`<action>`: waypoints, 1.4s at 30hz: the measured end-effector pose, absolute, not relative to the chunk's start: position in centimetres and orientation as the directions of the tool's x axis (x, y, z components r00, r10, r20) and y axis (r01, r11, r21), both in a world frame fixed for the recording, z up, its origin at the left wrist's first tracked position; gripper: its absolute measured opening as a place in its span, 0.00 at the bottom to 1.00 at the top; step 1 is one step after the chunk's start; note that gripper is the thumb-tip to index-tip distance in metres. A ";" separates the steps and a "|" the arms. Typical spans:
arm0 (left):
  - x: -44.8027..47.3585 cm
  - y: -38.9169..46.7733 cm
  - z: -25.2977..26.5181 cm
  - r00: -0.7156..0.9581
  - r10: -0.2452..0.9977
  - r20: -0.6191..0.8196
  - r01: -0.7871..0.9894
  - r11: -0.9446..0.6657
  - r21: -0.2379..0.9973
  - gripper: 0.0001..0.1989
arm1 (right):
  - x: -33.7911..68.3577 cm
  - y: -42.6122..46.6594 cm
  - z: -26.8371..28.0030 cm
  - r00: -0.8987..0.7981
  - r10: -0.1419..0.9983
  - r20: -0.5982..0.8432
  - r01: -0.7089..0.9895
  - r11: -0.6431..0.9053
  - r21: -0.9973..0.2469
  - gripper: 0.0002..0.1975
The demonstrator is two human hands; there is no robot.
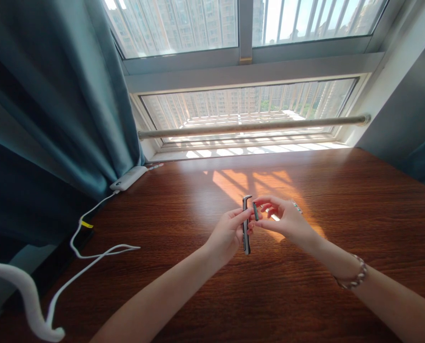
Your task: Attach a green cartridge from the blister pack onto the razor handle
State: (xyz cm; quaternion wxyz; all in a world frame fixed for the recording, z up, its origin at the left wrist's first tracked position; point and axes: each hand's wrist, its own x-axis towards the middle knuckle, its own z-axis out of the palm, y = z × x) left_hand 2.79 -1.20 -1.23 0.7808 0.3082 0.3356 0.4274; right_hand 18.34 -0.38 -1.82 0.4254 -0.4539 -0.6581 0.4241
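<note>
Above the middle of the table, my left hand (230, 231) is closed around a narrow dark and silver tool (247, 243). The tool stands nearly upright in the view, and its top end bends to the right. My left thumb lies across its middle and hides part of it. Just to the right, my right hand (286, 220) pinches a short, dark, flat strip (255, 211) between thumb and fingers. Strip and tool are very close; I cannot tell whether they touch. Behind my right hand, a small white and green patterned thing (297, 206) shows in part.
The brown wooden table (184, 190) runs up to the window sill. At left lie a white power strip (129, 178) and a white cable (105, 251), beside a blue curtain (91, 95). A thick white curved tube (30, 295) fills the lower left corner. A rail (255, 127) crosses the window.
</note>
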 end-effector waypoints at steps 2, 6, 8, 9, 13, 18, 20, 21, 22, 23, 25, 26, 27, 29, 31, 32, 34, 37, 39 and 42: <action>2.7 -1.3 -1.2 0.421 0.864 -0.275 -0.438 0.459 0.773 0.12 | 18.2 -0.6 -1.9 -0.245 0.941 0.235 0.258 0.297 -0.919 0.20; 2.6 -1.3 -1.1 0.385 0.874 -0.297 -0.427 0.454 0.782 0.12 | 18.3 -0.6 -2.2 -0.268 0.908 0.321 0.283 0.393 -0.875 0.19; 2.6 -1.3 -1.0 0.369 0.876 -0.311 -0.415 0.455 0.788 0.11 | 18.4 -0.6 -2.3 -0.273 0.900 0.341 0.300 0.416 -0.858 0.20; 2.6 -1.3 -0.9 0.365 0.876 -0.316 -0.409 0.456 0.790 0.11 | 18.4 -0.6 -2.2 -0.276 0.897 0.346 0.307 0.424 -0.852 0.20; 2.5 -1.3 -0.8 0.364 0.879 -0.308 -0.403 0.447 0.798 0.11 | 18.5 -0.8 -1.6 -0.299 0.884 0.359 0.312 0.446 -0.839 0.19; 2.6 -1.4 -0.9 0.413 0.875 -0.252 -0.427 0.430 0.795 0.12 | 18.6 -0.7 -1.4 -0.271 0.902 0.338 0.282 0.410 -0.868 0.19; 2.7 -1.4 -1.0 0.408 0.883 -0.233 -0.441 0.414 0.796 0.13 | 18.8 -0.4 -1.6 -0.230 0.934 0.273 0.187 0.318 -0.930 0.19; 2.7 -1.4 -1.0 0.405 0.886 -0.224 -0.443 0.405 0.799 0.14 | 19.0 -0.2 -1.8 -0.221 0.948 0.231 0.106 0.258 -0.960 0.19; 2.7 -1.4 -0.9 0.410 0.886 -0.216 -0.441 0.400 0.804 0.16 | 19.1 0.0 -2.0 -0.225 0.956 0.190 0.013 0.198 -0.980 0.19; 2.7 -1.5 -0.9 0.421 0.883 -0.209 -0.435 0.398 0.808 0.17 | 19.2 0.1 -2.1 -0.239 0.958 0.159 -0.079 0.144 -0.986 0.18; 2.7 -1.6 -0.7 0.456 0.869 -0.192 -0.417 0.400 0.817 0.19 | 19.3 0.4 -2.3 -0.280 0.952 0.127 -0.221 0.065 -0.973 0.17; 2.7 -1.7 -0.6 0.475 0.860 -0.186 -0.405 0.401 0.821 0.20 | 19.3 0.5 -2.4 -0.298 0.947 0.122 -0.267 0.040 -0.963 0.17; 2.6 -1.7 -0.4 0.494 0.851 -0.180 -0.392 0.403 0.827 0.20 | 19.3 0.6 -2.5 -0.320 0.940 0.117 -0.303 0.016 -0.953 0.18; 2.6 -1.9 -0.3 0.525 0.835 -0.168 -0.363 0.398 0.842 0.20 | 19.3 0.8 -2.7 -0.375 0.920 0.112 -0.367 -0.036 -0.929 0.19; 2.6 -2.0 -0.2 0.545 0.824 -0.153 -0.340 0.384 0.858 0.19 | 19.2 0.8 -3.1 -0.420 0.900 0.115 -0.424 -0.083 -0.902 0.20; 2.5 -2.0 -0.2 0.553 0.821 -0.146 -0.334 0.378 0.863 0.19 | 19.2 0.8 -3.2 -0.434 0.894 0.116 -0.445 -0.100 -0.890 0.20; 2.5 -2.1 -0.2 0.564 0.814 -0.140 -0.328 0.376 0.867 0.18 | 19.1 0.8 -3.5 -0.449 0.885 0.119 -0.474 -0.123 -0.872 0.21; 2.5 -2.1 -0.4 0.575 0.805 -0.147 -0.312 0.382 0.870 0.17 | 19.0 0.7 -3.7 -0.466 0.875 0.129 -0.508 -0.145 -0.849 0.21; 2.4 -2.1 -0.6 0.575 0.806 -0.145 -0.297 0.370 0.880 0.18 | 19.0 0.6 -3.6 -0.478 0.867 0.137 -0.527 -0.159 -0.835 0.21; 2.3 -2.1 -0.6 0.560 0.820 -0.119 -0.275 0.319 0.907 0.18 | 18.9 0.5 -3.6 -0.496 0.856 0.146 -0.547 -0.178 -0.818 0.21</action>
